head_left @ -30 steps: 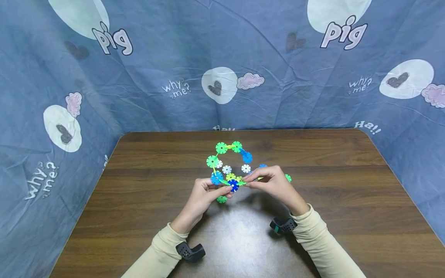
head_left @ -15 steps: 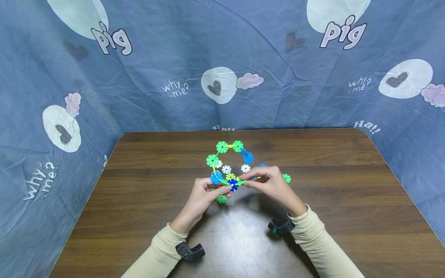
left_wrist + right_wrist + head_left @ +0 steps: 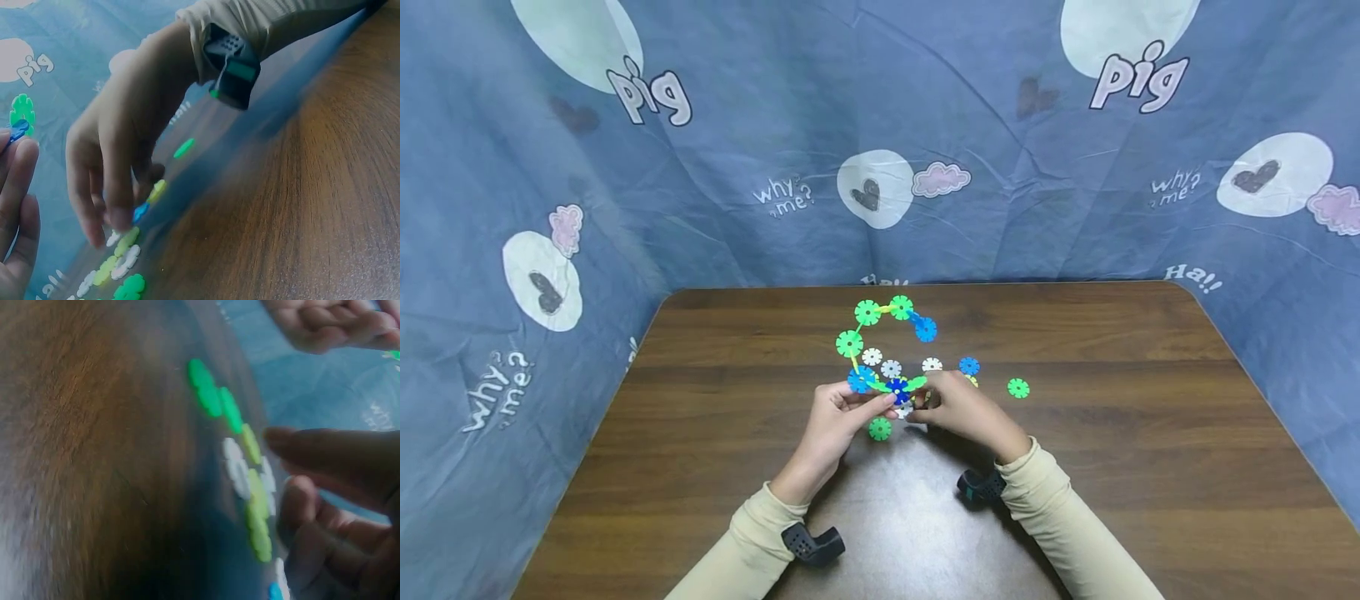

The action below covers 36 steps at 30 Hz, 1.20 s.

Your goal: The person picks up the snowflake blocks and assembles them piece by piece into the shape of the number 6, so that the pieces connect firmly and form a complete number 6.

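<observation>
My left hand [image 3: 838,421] pinches a dark blue snowflake disc [image 3: 897,390] at the near side of a curved chain of linked snowflake discs [image 3: 849,343]. Green, yellow and blue discs make up the chain, whose blue end disc [image 3: 926,329] leaves a gap on the right. Low over loose discs hangs my right hand [image 3: 966,408], fingers bent downward and apart. The left wrist view shows nothing between those fingers. Below them lie a yellow-green disc [image 3: 106,272] and a white disc [image 3: 125,262]. In the right wrist view, thumb and fingers stand apart beside the row.
Loose discs are scattered on the brown wooden table [image 3: 737,467]: a green disc [image 3: 880,429] near the left hand, a blue disc [image 3: 969,366] and another green disc [image 3: 1018,388] to the right. A blue printed cloth [image 3: 715,167] hangs behind the table.
My right hand has let go of the chain's near right part and moved left and down to the loose discs. The chain has tilted slightly left in my left hand.
</observation>
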Each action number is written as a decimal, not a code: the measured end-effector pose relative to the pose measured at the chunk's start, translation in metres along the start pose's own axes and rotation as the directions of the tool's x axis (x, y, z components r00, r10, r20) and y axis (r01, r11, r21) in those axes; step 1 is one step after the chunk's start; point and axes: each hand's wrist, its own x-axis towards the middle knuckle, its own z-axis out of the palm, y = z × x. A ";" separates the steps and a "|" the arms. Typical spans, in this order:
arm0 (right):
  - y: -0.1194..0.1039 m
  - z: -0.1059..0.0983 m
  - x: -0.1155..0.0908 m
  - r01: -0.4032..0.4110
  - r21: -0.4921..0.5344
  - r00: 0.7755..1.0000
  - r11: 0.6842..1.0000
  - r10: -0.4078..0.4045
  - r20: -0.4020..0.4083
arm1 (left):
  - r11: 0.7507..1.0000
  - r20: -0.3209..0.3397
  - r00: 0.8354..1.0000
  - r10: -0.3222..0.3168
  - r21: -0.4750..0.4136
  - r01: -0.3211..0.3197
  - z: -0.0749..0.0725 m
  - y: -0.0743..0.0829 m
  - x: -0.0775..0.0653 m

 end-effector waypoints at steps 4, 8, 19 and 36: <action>0.001 0.010 0.008 -0.020 -0.081 0.999 0.996 0.023 0.035 | 1.000 0.012 1.000 0.009 -0.011 -0.008 0.000 0.000 0.000; 0.003 0.014 0.009 -0.023 -0.124 0.999 0.992 0.025 0.020 | 1.000 0.022 1.000 0.019 -0.014 -0.019 0.000 0.001 0.001; 0.005 0.015 0.006 -0.062 -0.071 0.998 0.996 0.060 -0.035 | 1.000 0.013 1.000 0.026 -0.005 -0.026 0.001 0.000 0.001; -0.003 -0.040 -0.029 0.049 0.584 0.937 0.810 0.166 -0.308 | 0.999 0.015 0.999 0.038 -0.016 -0.038 0.001 -0.001 0.000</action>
